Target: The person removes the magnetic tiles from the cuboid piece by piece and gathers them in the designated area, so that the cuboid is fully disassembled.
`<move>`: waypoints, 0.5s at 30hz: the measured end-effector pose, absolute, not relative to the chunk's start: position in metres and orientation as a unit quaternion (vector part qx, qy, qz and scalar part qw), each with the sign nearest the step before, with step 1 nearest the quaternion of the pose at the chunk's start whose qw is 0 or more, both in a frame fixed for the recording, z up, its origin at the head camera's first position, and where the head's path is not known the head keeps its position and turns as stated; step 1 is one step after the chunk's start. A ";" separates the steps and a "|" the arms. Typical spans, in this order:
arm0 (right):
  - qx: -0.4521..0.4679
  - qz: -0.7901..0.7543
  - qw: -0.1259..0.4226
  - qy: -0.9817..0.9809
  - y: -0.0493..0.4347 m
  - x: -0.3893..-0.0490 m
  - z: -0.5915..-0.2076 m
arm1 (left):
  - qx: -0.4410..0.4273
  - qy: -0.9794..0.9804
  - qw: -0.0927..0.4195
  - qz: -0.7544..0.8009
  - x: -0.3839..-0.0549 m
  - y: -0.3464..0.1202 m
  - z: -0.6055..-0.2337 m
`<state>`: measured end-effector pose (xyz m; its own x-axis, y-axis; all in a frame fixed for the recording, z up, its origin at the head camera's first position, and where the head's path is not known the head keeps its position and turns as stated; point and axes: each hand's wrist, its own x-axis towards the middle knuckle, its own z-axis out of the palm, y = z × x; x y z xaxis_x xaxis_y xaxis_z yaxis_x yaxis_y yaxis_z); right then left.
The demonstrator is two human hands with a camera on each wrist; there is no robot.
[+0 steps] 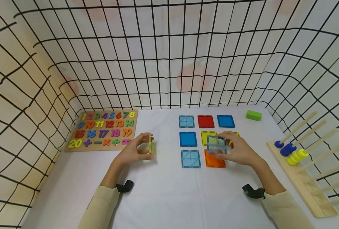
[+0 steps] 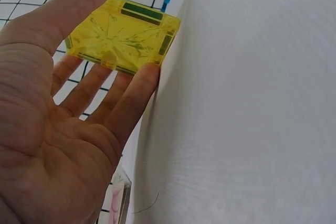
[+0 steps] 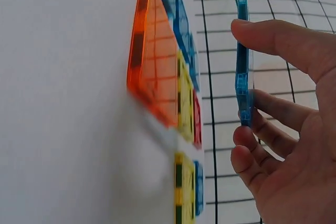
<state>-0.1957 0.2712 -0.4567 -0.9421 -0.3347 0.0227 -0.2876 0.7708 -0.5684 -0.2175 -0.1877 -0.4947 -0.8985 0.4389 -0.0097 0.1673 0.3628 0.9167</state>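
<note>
My left hand (image 1: 138,149) pinches a yellow see-through square tile (image 2: 118,35) by its edges, thumb on one side and fingertips on the opposite one; in the head view it stands edge-on. A light-blue see-through tile (image 1: 216,144) is held by its edges between the thumb and fingers of my right hand (image 1: 238,148). It hangs over the orange tile (image 1: 215,160) and partly covers a yellow tile (image 1: 206,137). Another yellow tile (image 1: 234,134) is mostly hidden behind the right fingers. The right wrist view shows the held light-blue tile (image 3: 242,61) edge-on, raised off the table.
More tiles lie in rows: light-blue (image 1: 186,121), red (image 1: 205,121), blue (image 1: 225,121), blue (image 1: 188,139) and light-blue (image 1: 190,158). A number puzzle board (image 1: 100,148) lies left, a green block (image 1: 253,115) back right, a wooden bead rack (image 1: 304,184) right. Black wire mesh (image 1: 169,60) surrounds the table.
</note>
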 end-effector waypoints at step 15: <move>-0.170 -0.250 0.047 0.952 0.323 -0.186 -0.469 | 0.183 0.811 0.132 0.541 -0.217 -0.187 -0.496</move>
